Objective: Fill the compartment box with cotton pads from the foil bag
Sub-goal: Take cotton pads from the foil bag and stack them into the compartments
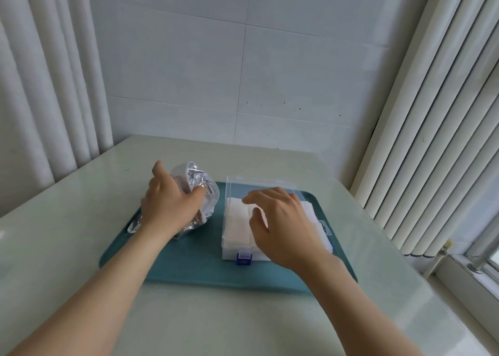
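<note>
Silver foil catches the light on the left of the tray: the foil bag (198, 180) stands crumpled there, its clear mouth turned up and toward the wall. The left hand (168, 207) grips it from the near side, fingers curled round the foil and the thumb lifted off to the left.

Just to the right on the same teal tray (189, 269) sits the clear box (229, 254), apart from the bag with a strip of bare tray between them. Its blue latch (243, 258) faces the person, and a clear lid edge shows along the far side. White cotton pads (237, 220) lie flat inside, filling the part of the box that can be seen right up to the rim, with a seam running between two stacks. How the compartments divide under them I cannot tell.

The right hand (280, 226) is spread over the pads, palm down, fingers loosely bent and parted, holding nothing. Whether the fingertips rest on the pads or hang just above them is not clear from here. It covers most of the right half of the box.

Tray and all sit on a pale green glossy counter (67, 220) pushed into a corner, with a white tiled wall (243, 72) behind it and pleated white curtains (48, 99) on either side.
</note>
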